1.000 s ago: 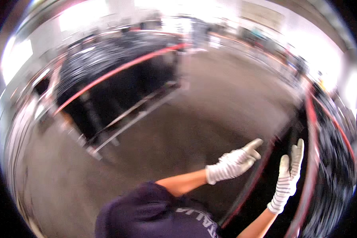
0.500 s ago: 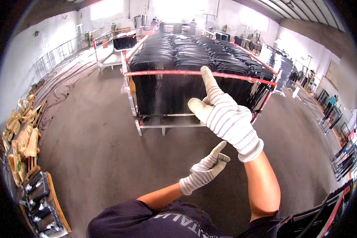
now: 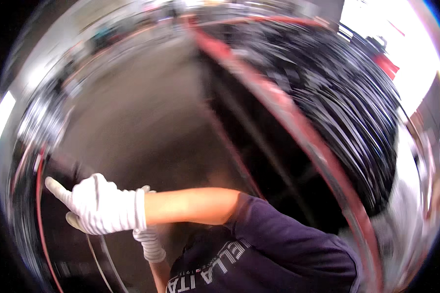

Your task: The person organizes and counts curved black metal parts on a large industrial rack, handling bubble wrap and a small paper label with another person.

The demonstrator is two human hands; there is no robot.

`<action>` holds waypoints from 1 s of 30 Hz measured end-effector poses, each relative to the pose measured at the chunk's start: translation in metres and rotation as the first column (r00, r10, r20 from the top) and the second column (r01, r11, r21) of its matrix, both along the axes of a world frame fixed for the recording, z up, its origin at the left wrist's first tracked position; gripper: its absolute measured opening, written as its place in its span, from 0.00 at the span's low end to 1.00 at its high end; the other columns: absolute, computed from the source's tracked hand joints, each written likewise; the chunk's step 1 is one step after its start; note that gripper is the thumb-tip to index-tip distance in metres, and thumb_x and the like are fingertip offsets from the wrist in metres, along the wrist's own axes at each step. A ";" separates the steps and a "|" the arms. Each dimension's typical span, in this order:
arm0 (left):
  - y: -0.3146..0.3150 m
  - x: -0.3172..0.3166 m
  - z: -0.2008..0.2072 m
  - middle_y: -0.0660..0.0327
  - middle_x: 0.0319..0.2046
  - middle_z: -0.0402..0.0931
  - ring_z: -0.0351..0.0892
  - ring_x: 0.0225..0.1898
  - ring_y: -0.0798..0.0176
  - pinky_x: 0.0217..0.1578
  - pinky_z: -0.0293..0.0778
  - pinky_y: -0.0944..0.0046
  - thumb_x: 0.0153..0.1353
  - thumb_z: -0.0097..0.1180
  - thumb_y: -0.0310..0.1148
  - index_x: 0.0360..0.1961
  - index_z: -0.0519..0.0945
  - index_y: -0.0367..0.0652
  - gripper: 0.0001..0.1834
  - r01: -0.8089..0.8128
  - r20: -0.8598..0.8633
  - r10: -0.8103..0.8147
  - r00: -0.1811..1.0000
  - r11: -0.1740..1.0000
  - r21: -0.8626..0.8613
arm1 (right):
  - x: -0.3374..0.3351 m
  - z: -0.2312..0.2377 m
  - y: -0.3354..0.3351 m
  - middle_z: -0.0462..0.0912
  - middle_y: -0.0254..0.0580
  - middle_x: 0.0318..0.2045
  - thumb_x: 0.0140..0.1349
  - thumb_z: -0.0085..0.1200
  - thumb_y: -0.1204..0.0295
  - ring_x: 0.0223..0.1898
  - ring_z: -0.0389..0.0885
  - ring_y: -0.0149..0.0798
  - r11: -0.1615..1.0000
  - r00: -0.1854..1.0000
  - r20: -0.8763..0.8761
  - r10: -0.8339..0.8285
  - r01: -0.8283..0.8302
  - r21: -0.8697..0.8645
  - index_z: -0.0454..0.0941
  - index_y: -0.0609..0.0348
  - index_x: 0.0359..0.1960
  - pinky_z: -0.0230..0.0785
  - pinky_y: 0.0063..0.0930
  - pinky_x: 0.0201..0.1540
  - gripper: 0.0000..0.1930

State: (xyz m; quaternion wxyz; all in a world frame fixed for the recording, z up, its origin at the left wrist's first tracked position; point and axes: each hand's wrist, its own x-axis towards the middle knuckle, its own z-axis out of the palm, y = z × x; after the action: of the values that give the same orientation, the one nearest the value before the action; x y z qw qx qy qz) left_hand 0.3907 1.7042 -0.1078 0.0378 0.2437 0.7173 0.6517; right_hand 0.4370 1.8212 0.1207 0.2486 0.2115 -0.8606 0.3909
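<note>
Black rods piled on the red-framed rack at my right; gloved right hand open, holding nothing, left hand mostly hidden, can't tell.

Motion blur smears nearly everything. The red-framed rack at upper right and its load of dark parts run into streaks, so single pieces cannot be told apart. The right hand, gloved in white, at lower left covers most of the left hand; only a gloved cuff shows beneath it, so its fingers cannot be judged. The dark shirt is cut off by the lower edge. Shapes at far left are too blurred to identify.
</note>
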 end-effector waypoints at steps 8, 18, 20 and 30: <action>0.318 0.102 0.086 0.51 0.57 0.72 0.71 0.60 0.52 0.59 0.67 0.57 0.61 0.58 0.27 0.59 0.72 0.39 0.24 0.934 -0.432 -0.851 0.297 0.353 -0.053 | 0.232 -0.040 0.196 0.76 0.52 0.47 0.54 0.57 0.70 0.49 0.76 0.53 -0.005 -0.013 -0.112 -0.994 0.997 -0.073 0.67 0.60 0.59 0.69 0.45 0.51 0.28; 0.413 0.220 0.156 0.48 0.59 0.68 0.64 0.62 0.44 0.64 0.49 0.38 0.50 0.59 0.60 0.61 0.70 0.43 0.42 0.832 -0.719 -0.611 -0.330 0.171 -0.527 | 0.325 -0.065 0.163 0.76 0.43 0.57 0.42 0.67 0.58 0.61 0.71 0.43 -0.720 -0.739 -0.183 -0.648 0.516 0.465 0.72 0.51 0.60 0.42 0.51 0.71 0.38; 0.416 0.225 0.147 0.49 0.59 0.68 0.65 0.62 0.46 0.64 0.50 0.39 0.49 0.59 0.60 0.63 0.67 0.45 0.44 0.825 -0.699 -0.631 -0.336 0.161 -0.542 | 0.330 -0.073 0.162 0.77 0.41 0.55 0.50 0.57 0.43 0.59 0.71 0.43 -0.740 -0.743 -0.260 -0.617 0.434 0.514 0.72 0.52 0.60 0.45 0.50 0.69 0.38; 0.420 0.214 0.153 0.49 0.54 0.71 0.68 0.57 0.46 0.59 0.56 0.39 0.50 0.63 0.46 0.62 0.68 0.42 0.39 0.863 -0.727 -0.589 -0.352 0.097 -0.497 | 0.335 -0.064 0.165 0.84 0.47 0.44 0.57 0.58 0.77 0.46 0.82 0.43 -0.639 -0.659 -0.101 -0.745 0.749 -0.172 0.82 0.61 0.46 0.71 0.33 0.54 0.14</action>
State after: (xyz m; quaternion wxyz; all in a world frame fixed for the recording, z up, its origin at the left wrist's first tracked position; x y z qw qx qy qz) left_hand 0.6044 2.1244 0.0447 0.0613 0.9332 0.1640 0.3138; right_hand 0.7720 1.9866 0.0571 0.5402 -0.6503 -0.5259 -0.0934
